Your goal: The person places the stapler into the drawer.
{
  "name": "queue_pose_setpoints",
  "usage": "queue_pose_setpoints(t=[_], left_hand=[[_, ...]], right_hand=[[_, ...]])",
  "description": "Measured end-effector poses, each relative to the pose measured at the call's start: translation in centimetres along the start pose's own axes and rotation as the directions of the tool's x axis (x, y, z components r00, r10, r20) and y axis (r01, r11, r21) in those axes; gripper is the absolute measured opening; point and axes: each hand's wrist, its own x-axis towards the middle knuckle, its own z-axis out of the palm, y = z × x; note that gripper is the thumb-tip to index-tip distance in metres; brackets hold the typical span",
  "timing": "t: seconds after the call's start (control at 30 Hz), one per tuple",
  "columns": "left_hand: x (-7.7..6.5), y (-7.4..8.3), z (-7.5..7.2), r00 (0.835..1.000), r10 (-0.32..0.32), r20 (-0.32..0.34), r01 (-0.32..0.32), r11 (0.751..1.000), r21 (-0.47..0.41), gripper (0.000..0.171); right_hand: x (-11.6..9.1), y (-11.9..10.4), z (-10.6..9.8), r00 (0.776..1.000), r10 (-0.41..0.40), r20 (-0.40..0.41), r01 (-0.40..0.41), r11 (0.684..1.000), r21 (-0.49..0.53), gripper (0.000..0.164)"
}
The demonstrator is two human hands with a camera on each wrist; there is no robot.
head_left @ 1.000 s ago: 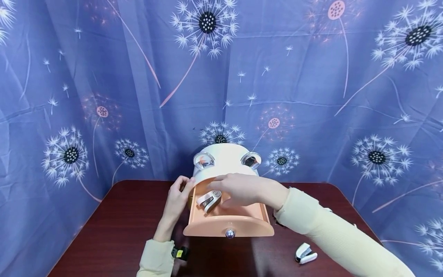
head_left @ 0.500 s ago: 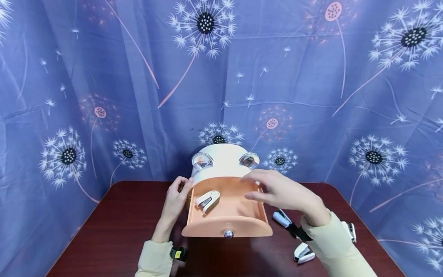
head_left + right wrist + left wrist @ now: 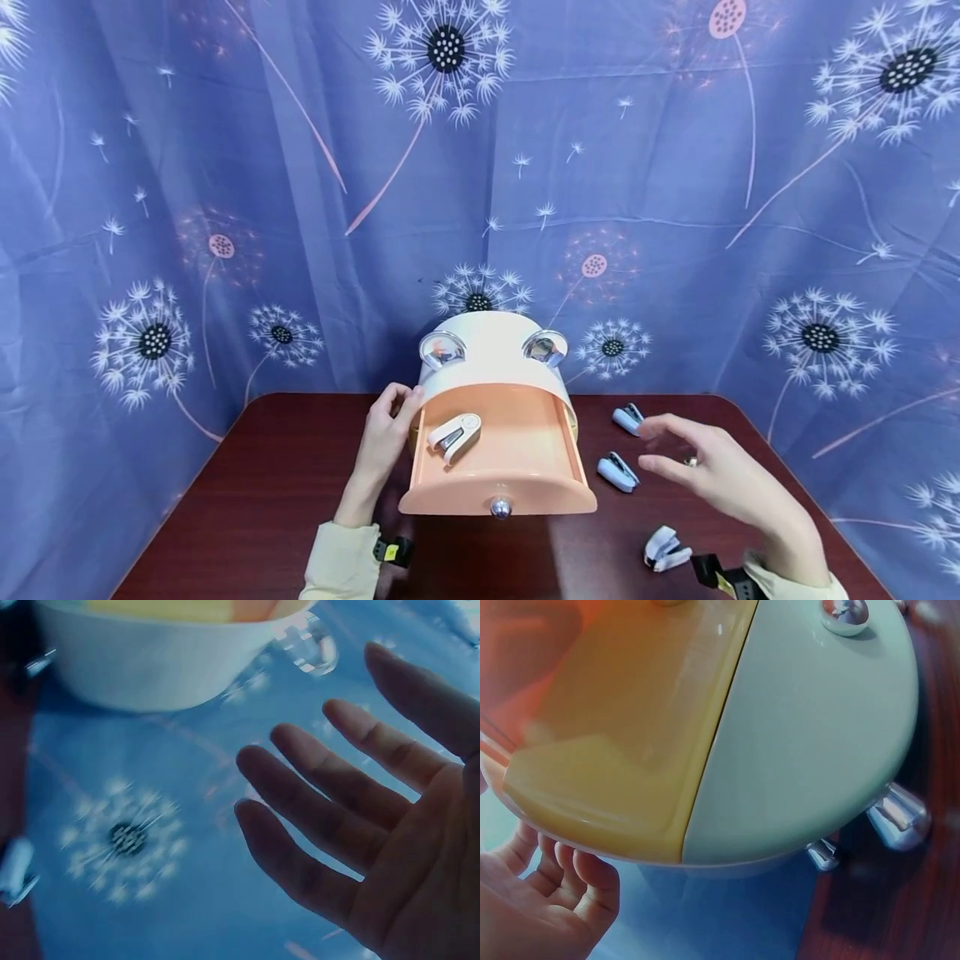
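Note:
A small white drawer cabinet [image 3: 491, 350] stands with its peach drawer [image 3: 540, 496] pulled out. Inside the drawer, at its left, lies a white mini stapler [image 3: 459, 435]. My left hand [image 3: 384, 433] holds the cabinet's left edge, its bent fingers [image 3: 592, 881] up against the shell in the left wrist view. To the right, my right hand [image 3: 723, 471] hovers with parted fingers and nothing in them. Nearest its fingertips are one blue mini stapler [image 3: 627, 419] and a second blue mini stapler [image 3: 618, 473]. Another white stapler [image 3: 664, 548] lies closer to the front.
Yellow [image 3: 622, 765] and pale green [image 3: 802, 742] drawer fronts show closed in the left wrist view. Round chrome pieces [image 3: 442, 347] stick out from the cabinet top. A dark red table [image 3: 247, 500] carries everything, with a blue dandelion curtain [image 3: 337, 208] behind.
My right hand has come out of the drawer and moved right, over to the blue staplers. The white stapler stays in the drawer, and my left hand keeps its place.

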Motion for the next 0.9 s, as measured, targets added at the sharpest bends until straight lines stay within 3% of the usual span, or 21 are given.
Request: queue_pose_setpoints(t=[0.13,0.3,0.63,0.73,0.9], left_hand=[[0.2,0.2,-0.1,1.0,0.003,-0.009,-0.003,1.0,-0.007,0.021],[0.3,0.4,-0.2,1.0,-0.015,0.018,0.015,1.0,0.002,0.02],[-0.2,0.1,0.1,1.0,-0.007,-0.01,0.007,1.0,-0.006,0.021],[-0.1,0.0,0.1,1.0,0.006,-0.007,-0.006,1.0,-0.021,0.023],[-0.1,0.1,-0.1,1.0,-0.031,0.007,0.031,0.999,-0.014,0.024]], right_hand=[[-1.3,1.2,0.6,0.999,0.048,0.008,-0.048,0.999,-0.015,0.027],[-2.4,2.8,1.5,0.995,0.084,0.048,-0.085,0.996,0.037,0.031],[-4.4,6.2,3.3,0.982,0.036,0.186,-0.029,0.999,-0.044,0.042],[-5.1,7.5,4.0,0.954,0.076,0.29,-0.07,0.997,-0.031,0.049],[-5.6,10.1,5.7,0.865,0.203,0.459,-0.237,0.971,0.017,0.067]])
